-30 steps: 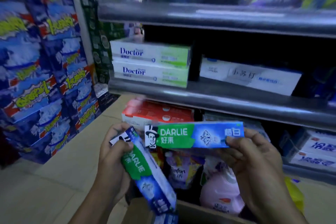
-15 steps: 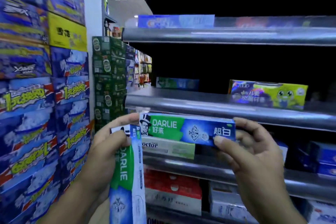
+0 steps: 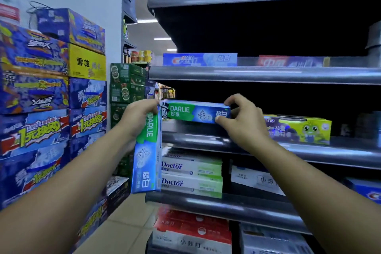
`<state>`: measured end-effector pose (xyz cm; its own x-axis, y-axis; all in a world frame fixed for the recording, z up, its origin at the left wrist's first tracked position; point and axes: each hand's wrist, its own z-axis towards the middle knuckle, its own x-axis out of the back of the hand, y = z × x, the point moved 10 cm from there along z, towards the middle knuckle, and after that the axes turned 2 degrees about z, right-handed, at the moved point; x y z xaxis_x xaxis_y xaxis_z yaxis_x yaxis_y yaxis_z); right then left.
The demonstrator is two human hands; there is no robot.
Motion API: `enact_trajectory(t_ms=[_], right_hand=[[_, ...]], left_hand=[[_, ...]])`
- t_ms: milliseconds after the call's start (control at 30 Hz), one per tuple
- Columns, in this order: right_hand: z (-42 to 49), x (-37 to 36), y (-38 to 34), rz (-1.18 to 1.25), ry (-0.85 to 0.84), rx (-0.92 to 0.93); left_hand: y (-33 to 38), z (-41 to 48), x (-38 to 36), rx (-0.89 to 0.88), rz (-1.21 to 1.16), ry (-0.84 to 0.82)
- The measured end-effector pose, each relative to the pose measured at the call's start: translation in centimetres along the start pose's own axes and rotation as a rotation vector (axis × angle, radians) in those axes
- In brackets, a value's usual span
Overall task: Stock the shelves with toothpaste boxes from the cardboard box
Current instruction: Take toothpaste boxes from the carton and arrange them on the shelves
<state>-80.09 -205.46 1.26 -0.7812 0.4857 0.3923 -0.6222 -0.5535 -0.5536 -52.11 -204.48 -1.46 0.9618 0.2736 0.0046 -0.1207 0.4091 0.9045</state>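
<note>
My right hand pinches the right end of a green-and-blue Darlie toothpaste box, held level just over the left end of a grey metal shelf. My left hand grips the top of a second Darlie box, which hangs upright in front of the shelf's left edge; its thumb side touches the left end of the level box. The cardboard box is out of view.
A yellow-green children's toothpaste box sits further right on the same shelf. Doctor boxes fill the shelf below, Crest boxes the shelf above. Stacked drink cartons wall off the left; beige floor tiles lie between.
The view has tilted up and both hands have risen, carrying the level Darlie box up from in front of the Doctor boxes to the shelf above them. The cardboard box dropped out of sight.
</note>
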Motion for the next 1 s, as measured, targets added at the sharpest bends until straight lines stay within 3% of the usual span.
enact_trajectory(t_ms=[133, 267, 433, 567, 800, 900, 1000], right_hand=[[0.8, -2.1, 1.9, -0.155, -0.117, -0.099], [0.8, -2.8, 2.1, -0.268, -0.186, -0.084], [-0.4, -1.8, 0.7, -0.237, -0.142, -0.001], [-4.1, 0.6, -2.3, -0.077, 0.074, 0.173], [-10.2, -6.0, -0.7, 0.347, -0.387, -0.258], [-9.4, -5.9, -0.5, 0.616, -0.257, -0.315], [-7.2, -3.8, -0.1, 0.693, -0.087, -0.287]], left_hand=[[-1.5, 1.3, -0.3, 0.012, 0.185, 0.015], [-2.3, 1.7, -0.1, 0.061, 0.230, 0.037], [-2.0, 0.8, 0.2, 0.082, 0.104, 0.108], [-2.1, 0.0, 2.1, 0.078, -0.211, 0.295], [-4.5, -0.4, 1.2, 0.184, -0.665, 0.430], [-4.2, -0.1, -0.5, 0.163, -0.760, 0.391], [-2.9, 0.3, -1.3, 0.057, -0.742, 0.297]])
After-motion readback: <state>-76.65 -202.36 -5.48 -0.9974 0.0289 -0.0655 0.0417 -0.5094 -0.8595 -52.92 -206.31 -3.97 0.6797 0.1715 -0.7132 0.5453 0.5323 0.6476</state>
